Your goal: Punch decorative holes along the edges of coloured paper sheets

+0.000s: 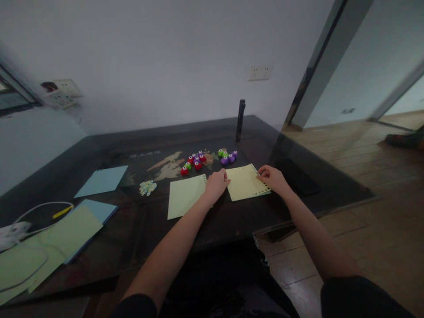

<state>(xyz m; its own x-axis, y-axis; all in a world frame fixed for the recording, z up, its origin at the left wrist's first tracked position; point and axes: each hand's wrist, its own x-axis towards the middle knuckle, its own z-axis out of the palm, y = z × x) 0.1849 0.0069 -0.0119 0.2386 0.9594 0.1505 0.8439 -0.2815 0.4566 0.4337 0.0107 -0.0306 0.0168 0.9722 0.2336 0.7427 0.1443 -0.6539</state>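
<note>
Dark worktop (232,221). Coloured small punches (198,161) clustered mid-worktop, more purple and green ones (228,156) just right. Black cylinder (240,120) upright behind. Blue sheet (102,180) left. Paper scraps (147,187) near centre. White cable (39,207) far left. Wall socket (260,72).

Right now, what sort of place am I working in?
Probably a room in a home, used for paper crafts: a dark glass-topped table against a plain wall, wall sockets, a wooden floor, plus coloured paper sheets and small craft punches.

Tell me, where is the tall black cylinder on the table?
The tall black cylinder stands upright near the table's far edge, right of centre, just behind the small coloured punches.
</note>
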